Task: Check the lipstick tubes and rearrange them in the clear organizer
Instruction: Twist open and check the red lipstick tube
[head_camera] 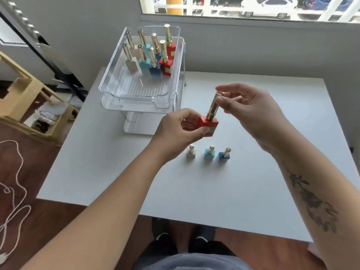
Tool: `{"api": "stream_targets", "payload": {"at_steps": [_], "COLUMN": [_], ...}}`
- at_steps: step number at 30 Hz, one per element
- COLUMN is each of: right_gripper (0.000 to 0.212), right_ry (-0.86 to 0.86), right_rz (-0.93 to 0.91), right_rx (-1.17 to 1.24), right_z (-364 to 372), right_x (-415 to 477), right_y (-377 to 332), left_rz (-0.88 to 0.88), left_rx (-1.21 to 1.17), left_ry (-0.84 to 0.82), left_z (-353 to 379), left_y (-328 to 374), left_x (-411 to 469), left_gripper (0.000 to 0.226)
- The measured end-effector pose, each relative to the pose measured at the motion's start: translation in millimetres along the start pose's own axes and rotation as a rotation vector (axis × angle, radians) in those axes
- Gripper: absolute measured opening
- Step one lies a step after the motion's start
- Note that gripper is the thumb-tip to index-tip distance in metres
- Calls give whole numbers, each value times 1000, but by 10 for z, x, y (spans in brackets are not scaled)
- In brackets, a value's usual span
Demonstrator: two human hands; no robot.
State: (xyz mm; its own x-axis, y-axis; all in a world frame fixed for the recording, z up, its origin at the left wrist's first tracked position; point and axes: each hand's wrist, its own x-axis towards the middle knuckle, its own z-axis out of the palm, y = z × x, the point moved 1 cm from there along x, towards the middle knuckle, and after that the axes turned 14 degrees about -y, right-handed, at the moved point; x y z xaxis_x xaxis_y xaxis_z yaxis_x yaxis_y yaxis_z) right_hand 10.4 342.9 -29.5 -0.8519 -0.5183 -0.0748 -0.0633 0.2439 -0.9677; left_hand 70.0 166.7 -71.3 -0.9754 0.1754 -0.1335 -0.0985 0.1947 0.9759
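White table (253, 191); clear organizer (136, 98) at its far left, tubes (145, 61) upright at the tray's far end. Left hand (175, 127) grips the red base of a lipstick tube (209, 117) above the table; right hand (251, 110) pinches its gold cap. 3 tubes stand below: white (191, 152), teal (210, 153), blue (224, 155). Risk: a jerked cap or slipped grip drops the tube, toppling that row.

A single head-worn camera is looking forward and steeply down over the near edge of the white bench (253, 191), sitting close above the left hand (175, 131) and right hand (253, 114) at mid-frame. It is facing a window (253, 6) along the upper right of the frame.
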Motion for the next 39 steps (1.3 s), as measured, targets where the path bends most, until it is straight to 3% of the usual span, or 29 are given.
{"api": "stream_targets", "payload": {"at_steps": [5,9,13,16,19,26,32,36,39], "right_gripper": [22,15,33,23,14,30,12,30,35], "right_ry": [-111,-69,-102,-174,-113,-36,-26,67,-20], "right_rz": [-7,2,47,39,54,95,70,74,66], "right_rx": [73,98,53,103,104,73,41,-90,-74], "right_z": [72,94,69,71,56,7,-39,-66,-103], "right_x": [19,29,23,-3,-5,-9,-36,-46,-69], "right_y": [-57,-79,-57,-66,-82,-69,-83,-61,-33], "left_rz": [-19,-20,-36,-46,-51,-36,-42,-30,-28], "left_rx": [-25,-60,-39,-28,-19,-33,-28,-19,-4], "left_ry": [1,-18,-21,-22,-33,-42,-63,-64,-55], "left_z": [-62,-61,-64,-64,-46,19,79,111,116], "left_y": [-5,1,9,28,51,94,102,110,114], "left_x": [-80,-120,-113,-99,-87,-65,-31,-11,8], "left_gripper": [18,16,17,16,16,15,15,15,16]}}
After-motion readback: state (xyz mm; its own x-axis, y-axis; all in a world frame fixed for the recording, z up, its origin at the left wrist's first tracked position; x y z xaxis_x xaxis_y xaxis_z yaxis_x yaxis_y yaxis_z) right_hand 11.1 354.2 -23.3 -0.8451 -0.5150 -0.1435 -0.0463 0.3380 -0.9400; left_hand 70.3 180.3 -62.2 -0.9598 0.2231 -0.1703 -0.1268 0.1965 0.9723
